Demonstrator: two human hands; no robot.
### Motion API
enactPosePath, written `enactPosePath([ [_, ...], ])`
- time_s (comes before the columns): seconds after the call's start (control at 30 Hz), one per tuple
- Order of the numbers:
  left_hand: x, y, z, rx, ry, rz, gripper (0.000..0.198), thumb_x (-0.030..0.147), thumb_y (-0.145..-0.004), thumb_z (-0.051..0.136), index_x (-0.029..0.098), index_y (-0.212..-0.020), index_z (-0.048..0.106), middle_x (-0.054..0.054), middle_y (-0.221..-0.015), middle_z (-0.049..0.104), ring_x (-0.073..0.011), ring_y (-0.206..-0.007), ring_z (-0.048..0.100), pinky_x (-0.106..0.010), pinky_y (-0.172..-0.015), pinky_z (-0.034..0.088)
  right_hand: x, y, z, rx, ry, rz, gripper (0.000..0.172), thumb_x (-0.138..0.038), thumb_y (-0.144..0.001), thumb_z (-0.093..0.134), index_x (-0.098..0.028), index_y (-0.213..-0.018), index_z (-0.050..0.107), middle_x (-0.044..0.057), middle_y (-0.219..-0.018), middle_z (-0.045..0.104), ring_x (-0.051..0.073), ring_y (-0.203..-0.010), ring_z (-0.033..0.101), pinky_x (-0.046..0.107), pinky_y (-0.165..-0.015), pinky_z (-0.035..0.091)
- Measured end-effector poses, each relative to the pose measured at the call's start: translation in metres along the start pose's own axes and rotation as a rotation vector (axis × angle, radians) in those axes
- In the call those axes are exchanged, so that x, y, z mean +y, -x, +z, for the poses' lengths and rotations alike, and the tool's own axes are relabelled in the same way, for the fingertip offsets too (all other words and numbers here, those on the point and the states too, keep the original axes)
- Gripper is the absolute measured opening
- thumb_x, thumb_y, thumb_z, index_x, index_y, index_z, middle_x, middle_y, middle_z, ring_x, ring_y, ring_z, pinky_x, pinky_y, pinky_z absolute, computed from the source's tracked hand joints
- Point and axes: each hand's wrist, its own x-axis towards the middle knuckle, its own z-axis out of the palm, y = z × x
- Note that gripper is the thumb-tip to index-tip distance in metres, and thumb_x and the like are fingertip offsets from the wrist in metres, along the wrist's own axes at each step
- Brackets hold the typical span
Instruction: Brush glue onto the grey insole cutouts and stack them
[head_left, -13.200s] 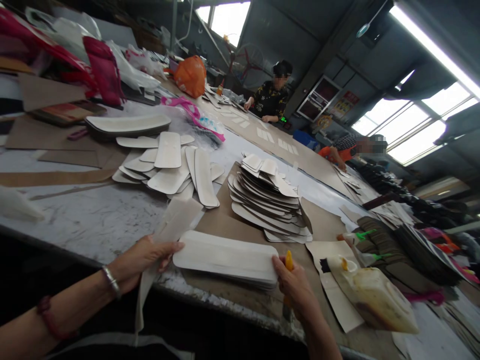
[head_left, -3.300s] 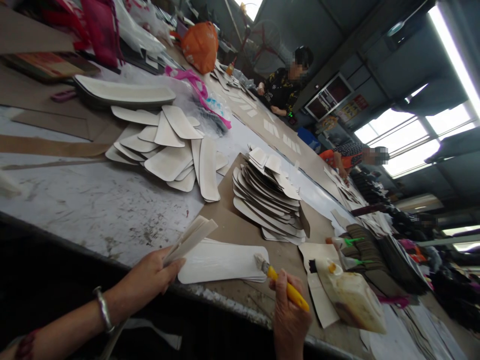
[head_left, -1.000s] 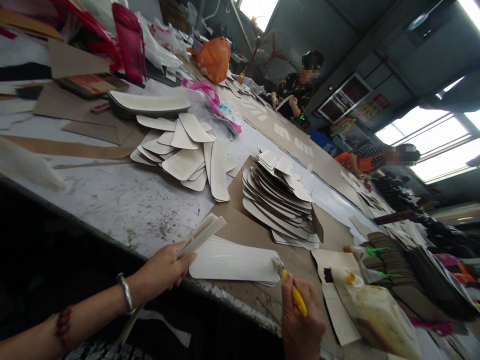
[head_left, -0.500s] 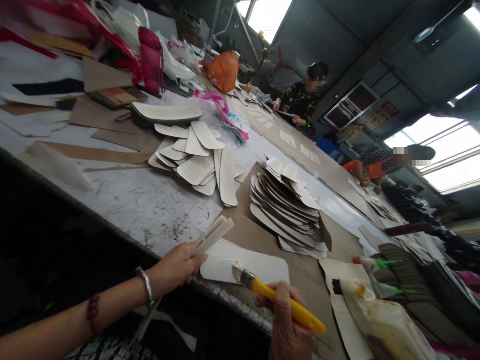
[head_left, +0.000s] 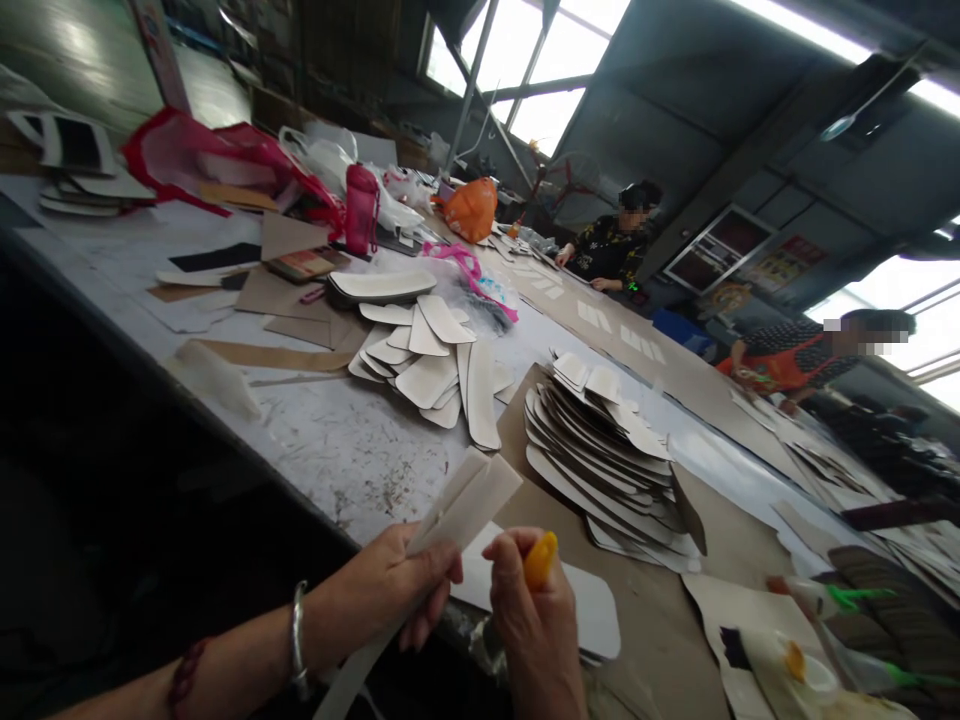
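Observation:
My left hand (head_left: 409,585), with a bracelet and a beaded band at the wrist, is closed round several long pale strips (head_left: 480,500). They point up over the table edge, and their lower ends hang below it. Close beside it, my right hand (head_left: 532,610) grips a paintbrush by its yellow handle (head_left: 540,560), the handle's end pointing up. The brush head is mostly hidden behind the hand. Under my right hand lies a flat white rounded panel (head_left: 596,605). Behind the hands stands a stack of curved white-faced pieces (head_left: 607,470).
Loose white pieces (head_left: 427,375) lie heaped left of the stack. A pink bottle (head_left: 361,208) and an orange bag (head_left: 471,210) stand farther back. Stained containers (head_left: 795,660) are at the right. Two co-workers (head_left: 611,240) work across the table (head_left: 337,460).
My right hand has moved up and left, lifting the brush off the white panel and turning its handle end upward. The strips in my left hand are turned broader to view. The camera has shifted.

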Motion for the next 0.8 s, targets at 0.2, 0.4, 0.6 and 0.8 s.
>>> enactPosePath([
  [0.2,-0.003,0.006,0.011,-0.007,0.126,-0.053,0.038,0.052,-0.076,0.056,0.014,-0.068,0.055,0.003,-0.04,0.052,-0.0086,-0.031,0.047,-0.016,-0.031,0.035,0.009,0.003,0.014,-0.03,-0.125,0.166,0.038,-0.055,-0.069,0.062,-0.018,-0.065,0.054,-0.006,-0.046,0.044,0.01,-0.042,0.04,0.022,-0.041,0.034],
  [0.4,-0.011,0.006,0.008,0.039,0.201,-0.028,0.04,0.052,-0.072,0.062,0.012,-0.069,0.058,0.001,-0.05,0.058,-0.0117,-0.041,0.057,-0.02,-0.039,0.046,0.01,0.01,0.009,-0.073,-0.129,0.241,0.04,-0.056,-0.069,0.06,-0.018,-0.059,0.052,-0.005,-0.044,0.043,0.009,-0.04,0.038,0.022,-0.039,0.031],
  [0.6,-0.025,0.0,0.008,0.059,0.264,-0.004,0.041,0.052,-0.068,0.066,0.012,-0.073,0.06,0.0,-0.052,0.06,-0.0118,-0.043,0.057,-0.02,-0.041,0.046,0.015,0.011,0.006,-0.018,0.037,0.257,0.049,-0.061,-0.071,0.056,-0.018,-0.048,0.049,-0.003,-0.041,0.047,0.01,-0.04,0.042,0.023,-0.043,0.035],
  [0.8,-0.03,0.002,0.011,0.092,0.268,-0.005,0.039,0.049,-0.071,0.065,0.01,-0.075,0.063,-0.002,-0.053,0.061,-0.0117,-0.046,0.057,-0.022,-0.046,0.048,0.008,0.016,0.008,0.088,-0.041,0.266,0.047,-0.058,-0.069,0.062,-0.018,-0.049,0.049,-0.005,-0.041,0.045,0.008,-0.037,0.04,0.021,-0.04,0.033],
])
